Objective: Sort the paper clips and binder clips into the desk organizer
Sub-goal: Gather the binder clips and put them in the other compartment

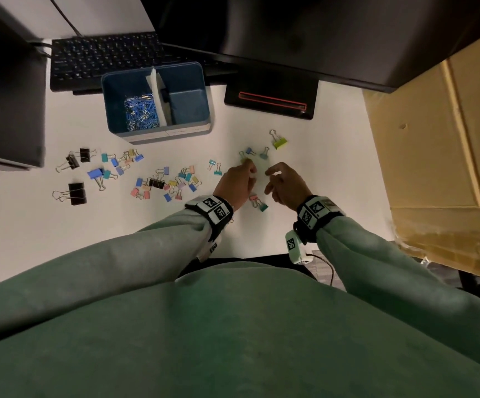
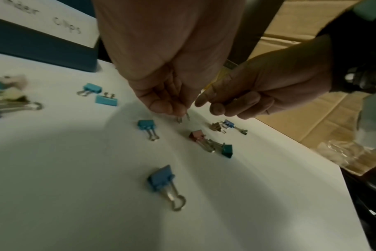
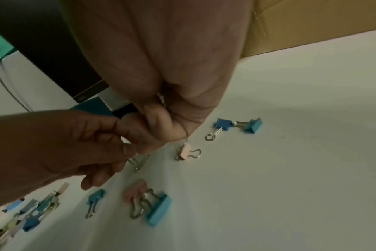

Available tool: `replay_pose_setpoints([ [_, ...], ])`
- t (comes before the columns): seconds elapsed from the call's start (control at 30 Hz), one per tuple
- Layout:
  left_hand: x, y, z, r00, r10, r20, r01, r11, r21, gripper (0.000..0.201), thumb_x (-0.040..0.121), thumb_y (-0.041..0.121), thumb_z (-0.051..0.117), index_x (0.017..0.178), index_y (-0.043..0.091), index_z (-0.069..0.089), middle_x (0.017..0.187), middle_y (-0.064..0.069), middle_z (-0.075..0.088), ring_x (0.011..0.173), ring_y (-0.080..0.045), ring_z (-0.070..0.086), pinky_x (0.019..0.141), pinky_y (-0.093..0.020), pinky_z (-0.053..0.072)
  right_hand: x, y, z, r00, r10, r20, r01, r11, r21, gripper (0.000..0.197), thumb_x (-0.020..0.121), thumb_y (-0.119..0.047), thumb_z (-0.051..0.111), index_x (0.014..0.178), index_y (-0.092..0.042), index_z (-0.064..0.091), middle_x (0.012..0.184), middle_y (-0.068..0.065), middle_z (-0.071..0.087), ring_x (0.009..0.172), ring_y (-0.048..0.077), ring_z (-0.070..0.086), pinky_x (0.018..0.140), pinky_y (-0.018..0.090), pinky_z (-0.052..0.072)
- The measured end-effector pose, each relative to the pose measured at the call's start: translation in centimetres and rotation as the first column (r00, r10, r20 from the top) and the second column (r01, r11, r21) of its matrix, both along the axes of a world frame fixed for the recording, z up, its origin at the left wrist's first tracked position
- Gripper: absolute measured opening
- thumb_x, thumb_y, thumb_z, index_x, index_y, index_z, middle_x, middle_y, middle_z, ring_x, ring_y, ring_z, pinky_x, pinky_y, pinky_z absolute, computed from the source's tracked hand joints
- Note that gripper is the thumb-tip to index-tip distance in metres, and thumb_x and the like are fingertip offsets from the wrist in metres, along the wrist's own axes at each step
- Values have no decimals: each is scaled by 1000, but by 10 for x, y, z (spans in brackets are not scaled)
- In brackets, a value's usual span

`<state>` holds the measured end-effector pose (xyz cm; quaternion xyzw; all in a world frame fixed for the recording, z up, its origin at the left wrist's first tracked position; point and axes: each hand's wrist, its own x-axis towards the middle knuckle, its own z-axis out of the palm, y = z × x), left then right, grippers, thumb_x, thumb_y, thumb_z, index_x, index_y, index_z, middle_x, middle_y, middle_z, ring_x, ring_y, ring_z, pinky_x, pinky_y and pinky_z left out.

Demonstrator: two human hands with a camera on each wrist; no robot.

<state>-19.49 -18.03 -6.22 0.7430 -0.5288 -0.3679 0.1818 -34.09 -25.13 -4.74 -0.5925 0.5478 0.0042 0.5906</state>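
Observation:
The blue desk organizer [image 1: 187, 130] stands at the back of the white desk. Its left compartment holds paper clips [image 1: 141, 112]; the right compartment shows a bare floor. Binder clips [image 1: 164, 182] of several colours lie scattered in front of it. My left hand [image 1: 251, 170] pinches a small clip by its wire handles [image 2: 182, 117] just above the desk. My right hand [image 1: 273, 173] hovers beside it, fingers curled round a yellow clip [image 2: 221, 76] in the palm. A pale clip [image 3: 185, 152] lies under the right fingertips. A pink and teal pair [image 1: 258, 202] lies between my wrists.
A black keyboard [image 1: 103, 58] lies behind the organizer, and a monitor base [image 1: 270, 101] sits to its right. A cardboard box [image 1: 434, 168] borders the desk on the right. A dark case [image 1: 6, 110] stands at the left. A lime clip [image 1: 279, 142] lies far right.

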Motion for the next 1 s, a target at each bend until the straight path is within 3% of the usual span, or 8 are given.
replay_pose_setpoints([
  [0.1,-9,-5,0,998,-3,66,-2,998,69,33,90,14,61,117,6,45,86,-8,68,76,-24,68,73,-38,58,-4,2,-2,994,50,-99,-64,988,-144,24,95,-14,37,96,-16,60,72,3,65,55,14,54,54,24,40],
  [0.23,-12,-9,-5,983,-57,177,41,995,96,34,83,18,72,107,6,51,92,-10,69,84,-27,68,75,-39,57,-5,7,-8,969,118,-219,-169,959,-229,24,96,-33,43,88,-18,60,88,2,70,80,22,62,73,34,49],
  [0.37,-9,-10,-3,978,-107,178,84,987,135,34,80,19,75,103,6,54,95,-11,67,87,-27,66,78,-40,55,1,10,-12,938,181,-297,-259,933,-250,31,95,-41,45,88,-17,62,89,4,70,82,27,62,80,42,52],
  [0.47,1,-9,2,985,-93,146,77,990,116,16,92,16,60,101,4,56,94,-13,67,87,-29,66,79,-41,55,2,9,-8,940,177,-293,-249,941,-230,29,98,-35,43,92,-14,63,91,5,68,84,28,61,78,38,50],
  [0.57,25,0,17,997,-30,76,28,999,28,10,94,10,51,97,4,58,91,-14,68,83,-30,65,77,-39,54,13,9,8,922,269,-277,-324,929,-177,29,99,-23,39,100,-10,65,92,0,62,84,22,56,73,26,38],
  [0.73,100,13,69,935,354,-22,-353,923,-151,18,87,-2,44,88,5,60,80,-6,65,73,-21,63,69,-30,52,99,0,44,952,305,14,-299,943,-144,23,96,-10,40,95,-4,62,78,-1,57,70,19,57,48,14,41],
  [0.87,169,9,92,841,536,76,-502,824,-263,23,87,-1,46,78,19,53,80,4,62,70,-9,56,72,-13,44,204,-13,77,936,276,218,-235,952,-197,21,96,-10,41,83,-11,58,75,4,57,60,15,56,49,22,49],
  [1.0,213,4,84,802,572,171,-533,815,-226,10,91,11,52,92,8,62,93,-9,69,87,-24,62,80,-32,47,274,-20,79,925,354,134,-304,906,-295,24,94,-6,42,82,-10,63,80,12,65,74,28,66,72,41,59],
])
